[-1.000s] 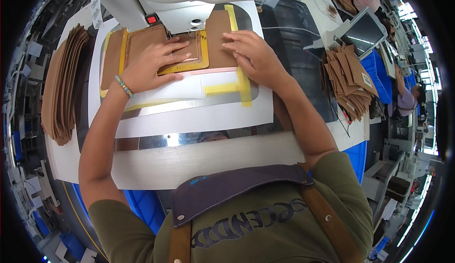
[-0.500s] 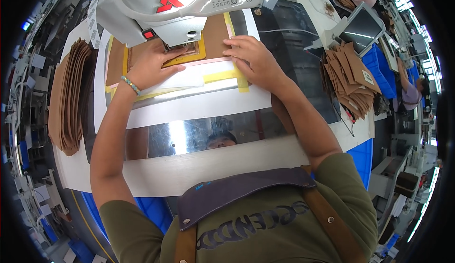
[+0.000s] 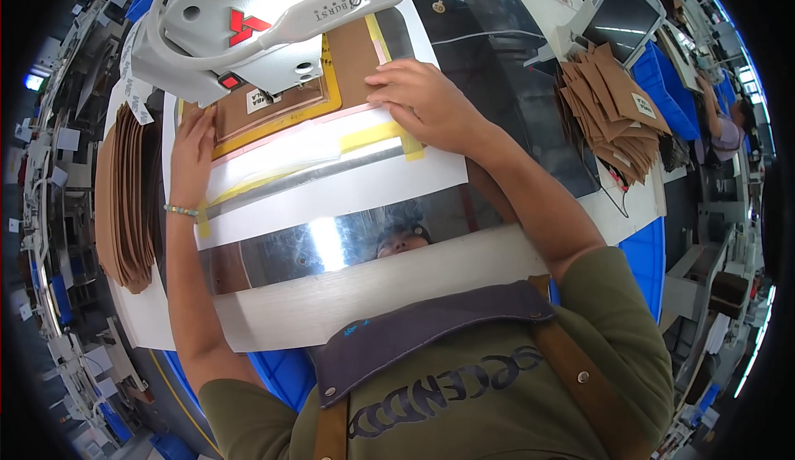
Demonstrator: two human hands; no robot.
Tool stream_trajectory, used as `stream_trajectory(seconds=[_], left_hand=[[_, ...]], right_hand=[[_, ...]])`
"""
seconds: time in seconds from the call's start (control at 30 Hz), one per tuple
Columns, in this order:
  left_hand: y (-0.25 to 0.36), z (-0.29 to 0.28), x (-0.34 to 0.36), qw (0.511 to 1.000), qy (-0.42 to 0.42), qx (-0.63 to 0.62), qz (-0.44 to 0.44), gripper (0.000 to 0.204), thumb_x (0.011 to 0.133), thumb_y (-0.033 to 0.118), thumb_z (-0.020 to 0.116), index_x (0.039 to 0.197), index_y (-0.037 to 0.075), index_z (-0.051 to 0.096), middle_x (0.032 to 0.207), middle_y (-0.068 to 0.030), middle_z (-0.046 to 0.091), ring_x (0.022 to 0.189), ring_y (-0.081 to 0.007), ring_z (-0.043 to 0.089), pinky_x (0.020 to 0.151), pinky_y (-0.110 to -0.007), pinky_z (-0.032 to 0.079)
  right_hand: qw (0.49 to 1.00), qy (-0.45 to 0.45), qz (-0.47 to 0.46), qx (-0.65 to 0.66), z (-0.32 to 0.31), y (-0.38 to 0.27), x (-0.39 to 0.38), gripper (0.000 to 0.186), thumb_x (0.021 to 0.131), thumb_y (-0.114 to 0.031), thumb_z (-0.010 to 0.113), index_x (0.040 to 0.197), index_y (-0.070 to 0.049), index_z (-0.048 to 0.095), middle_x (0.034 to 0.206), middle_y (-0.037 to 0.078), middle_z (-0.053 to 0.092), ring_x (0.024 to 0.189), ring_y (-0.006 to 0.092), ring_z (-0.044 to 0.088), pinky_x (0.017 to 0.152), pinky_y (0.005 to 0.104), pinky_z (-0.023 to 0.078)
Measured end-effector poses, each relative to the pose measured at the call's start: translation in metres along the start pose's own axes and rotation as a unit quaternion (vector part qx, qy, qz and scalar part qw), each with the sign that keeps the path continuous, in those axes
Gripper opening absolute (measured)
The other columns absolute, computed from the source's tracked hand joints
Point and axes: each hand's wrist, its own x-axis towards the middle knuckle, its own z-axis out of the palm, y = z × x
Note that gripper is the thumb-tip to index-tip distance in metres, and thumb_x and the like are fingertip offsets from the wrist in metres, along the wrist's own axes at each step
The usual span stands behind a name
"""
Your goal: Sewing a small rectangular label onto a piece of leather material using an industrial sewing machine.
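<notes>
My left hand (image 3: 193,155) lies flat along the left side of a brown sheet in a white template, its fingers stretched out. Across from it, my right hand (image 3: 426,105) rests with spread fingers on the right part of the brown sheet (image 3: 354,67), by a pink-edged strip. Between them a yellow frame (image 3: 294,120) surrounds a brown piece with a small white label (image 3: 258,102). The white sewing machine head (image 3: 195,54) covers the far part of the frame. Yellow tape (image 3: 369,139) crosses the white template sheet (image 3: 348,199).
A stack of brown pieces (image 3: 124,203) stands at the left. More brown pieces (image 3: 609,108) lie piled at the right, near a screen (image 3: 621,25) and a blue bin (image 3: 665,91). A shiny metal plate (image 3: 281,249) runs along the near side of the work.
My left hand has moved left, out from under the machine head to the template's left side, uncovering the white label. My right hand stays on the right part of the sheet. The view has tilted slightly.
</notes>
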Motion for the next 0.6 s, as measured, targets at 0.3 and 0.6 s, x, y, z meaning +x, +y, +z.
stream_trajectory(seconds=[0.3, 0.6], left_hand=[[-0.064, -0.005, -0.039, 0.989, -0.004, 0.117, -0.089, 0.052, 0.109, 0.032, 0.05, 0.153, 0.004, 0.052, 0.159, -0.0151, 0.05, 0.147, -0.0348, 0.044, 0.124, -0.044, 0.033], [-0.054, -0.012, -0.031, 0.983, -0.034, 0.166, -0.064, 0.047, 0.109, 0.032, 0.052, 0.147, 0.004, 0.059, 0.155, -0.0174, 0.052, 0.141, -0.0368, 0.049, 0.118, -0.045, 0.04]], right_hand=[[1.0, 0.019, -0.012, -0.01, -0.046, -0.008, -0.001, 0.024, 0.096, -0.005, 0.063, 0.117, -0.007, 0.075, 0.135, 0.008, 0.069, 0.134, 0.0286, 0.057, 0.114, 0.0431, 0.042], [0.987, -0.005, 0.136, -0.08, -0.102, 0.02, -0.029, 0.021, 0.098, -0.012, 0.064, 0.113, -0.007, 0.077, 0.126, 0.007, 0.074, 0.127, 0.0289, 0.062, 0.109, 0.0441, 0.045]])
